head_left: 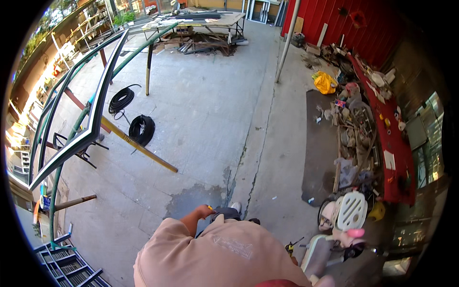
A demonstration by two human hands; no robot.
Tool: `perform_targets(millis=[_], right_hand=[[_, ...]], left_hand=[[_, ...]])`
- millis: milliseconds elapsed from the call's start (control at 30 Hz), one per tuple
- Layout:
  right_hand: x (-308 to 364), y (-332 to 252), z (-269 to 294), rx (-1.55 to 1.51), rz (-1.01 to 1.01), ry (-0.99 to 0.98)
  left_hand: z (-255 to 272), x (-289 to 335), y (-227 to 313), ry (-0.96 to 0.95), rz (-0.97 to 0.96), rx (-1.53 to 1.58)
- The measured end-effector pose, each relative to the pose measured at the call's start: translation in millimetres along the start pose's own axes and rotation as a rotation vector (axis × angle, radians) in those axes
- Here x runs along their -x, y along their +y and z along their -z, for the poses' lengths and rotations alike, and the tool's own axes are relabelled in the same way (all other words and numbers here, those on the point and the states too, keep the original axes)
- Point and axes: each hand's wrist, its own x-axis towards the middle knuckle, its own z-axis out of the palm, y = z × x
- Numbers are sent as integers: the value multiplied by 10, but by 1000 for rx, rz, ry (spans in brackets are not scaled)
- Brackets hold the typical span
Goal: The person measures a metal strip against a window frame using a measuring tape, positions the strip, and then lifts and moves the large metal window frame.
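Observation:
My left hand (204, 211) is low in front of my body, beside my dark trousers. Its fingers are curled in, and a small yellow thing (210, 207) shows at them, too small to name. Most of my right hand (295, 261) is hidden by my shirt at the lower right. Just above it a yellow and black drill (289, 248) sticks out, its thin dark bit angled up to the right. The hand seems to be round the drill's lower part, though the fingers barely show.
On the left, black-and-white window frames (95, 110) lean over a green stand (53, 205). Coiled black hoses (142, 130) lie on the concrete floor. A scooter (330, 239) stands close at my right, before a cluttered red bench (399, 158). A thin pole (288, 43) rises ahead.

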Motion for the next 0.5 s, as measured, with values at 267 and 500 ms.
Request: perform_targets(millis=[267, 500], right_hand=[[-827, -1016, 1292, 91, 38, -33], [-1903, -2149, 2341, 254, 142, -90]], left_hand=[[1230, -618, 1036, 152, -23, 41], [1255, -837, 1002, 252, 140, 298]])
